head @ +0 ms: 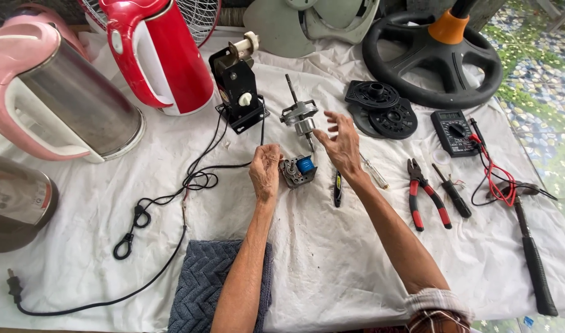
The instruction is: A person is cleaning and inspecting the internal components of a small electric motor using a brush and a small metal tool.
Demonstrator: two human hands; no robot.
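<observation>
Hands meet at mid-worktop over a white cloth. Left hand [265,169] closes narrow around the left side of a small grey metal motor with a blue coil [298,171], pinning it down on the cloth, likely so it stays put and the blue coil faces up toward the camera. Right hand [340,143] hovers just beyond it, fingers spread wide, holding nothing, palm turned left toward the motor. Motor sits compact; its long axis seems to run left-right, blue coil toward the right end, though the left hand hides that end.

Just far of the hands lies a silver motor rotor with a steel shaft [299,116], shaft long axis running far-near, tilted slightly left at the far end. Black switch housing with white knobs [239,91] stands upright to the far left, black cord [171,203] trailing near-left. Right of the hands, laid roughly parallel for reach: black-handled screwdriver [337,188], red-handled pliers [425,200], black multimeter with red leads [454,131], hammer [529,246]. Pink kettle [54,92] and red kettle [162,52] at far left. Grey towel [202,283] at near edge.
</observation>
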